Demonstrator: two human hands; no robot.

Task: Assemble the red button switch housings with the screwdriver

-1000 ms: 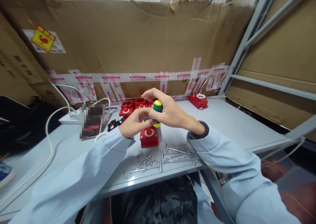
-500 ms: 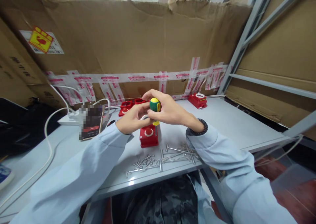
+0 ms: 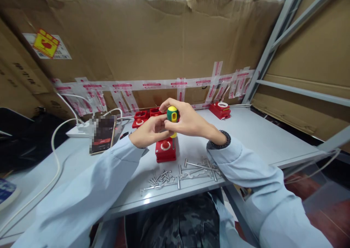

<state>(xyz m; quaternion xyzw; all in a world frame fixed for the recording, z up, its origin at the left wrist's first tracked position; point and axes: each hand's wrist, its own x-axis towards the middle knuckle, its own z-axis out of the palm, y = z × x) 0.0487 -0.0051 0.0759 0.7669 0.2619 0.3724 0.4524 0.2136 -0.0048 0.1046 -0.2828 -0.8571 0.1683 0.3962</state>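
Note:
My right hand (image 3: 187,119) is closed round the green and yellow handle of a screwdriver (image 3: 172,115), held upright with its butt end up. Close against it, my left hand (image 3: 150,131) has its thumb and fingers curled about the lower part of the handle; some of its fingers are hidden. Below both hands lies a red box (image 3: 165,154) with a round red knob in a white ring. The hands cover the box's far part, and where the screwdriver's tip meets it cannot be seen.
Small screws (image 3: 163,177) and several T-shaped metal pieces (image 3: 179,182) lie near the table's front edge. More red housings (image 3: 140,119) stand behind my left hand, another red box (image 3: 220,110) at back right. A phone (image 3: 103,135) leans by a white power strip (image 3: 78,131).
The screwdriver handle has turned a little, so its yellow marking now faces me more. Both hands keep nearly the same place and grip. The whole view has shifted slightly.

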